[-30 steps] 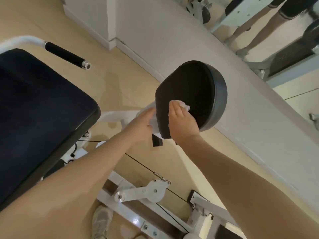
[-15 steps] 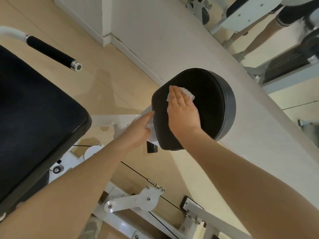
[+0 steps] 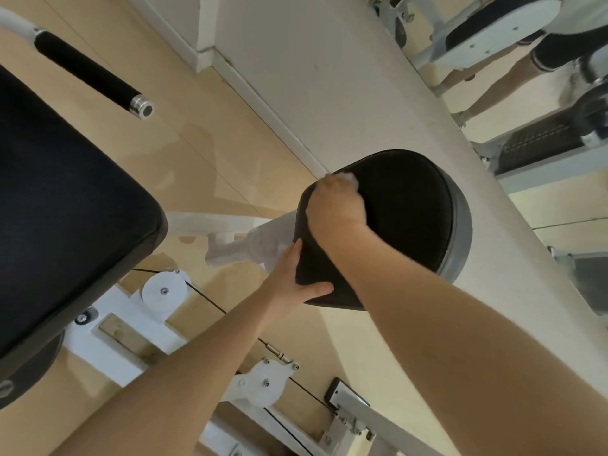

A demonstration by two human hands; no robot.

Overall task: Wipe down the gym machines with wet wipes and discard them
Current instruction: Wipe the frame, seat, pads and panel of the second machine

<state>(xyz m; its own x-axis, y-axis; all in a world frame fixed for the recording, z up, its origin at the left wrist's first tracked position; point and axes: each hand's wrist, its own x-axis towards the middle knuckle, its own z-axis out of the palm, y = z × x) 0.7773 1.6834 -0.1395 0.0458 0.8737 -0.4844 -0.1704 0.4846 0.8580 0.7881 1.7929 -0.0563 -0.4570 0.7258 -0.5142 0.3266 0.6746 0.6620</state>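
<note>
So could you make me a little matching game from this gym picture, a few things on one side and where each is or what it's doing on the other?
Things:
1. wipe
2. left hand
3. handle
4. big seat

Places or states:
A. sticks out over the floor, metal cap on its end
B. grips the round pad's lower edge
C. fills the picture's left side
D. under the right hand, at the pad's upper left edge

Pairs: 1-D, 2-B, 3-A, 4-C
</note>
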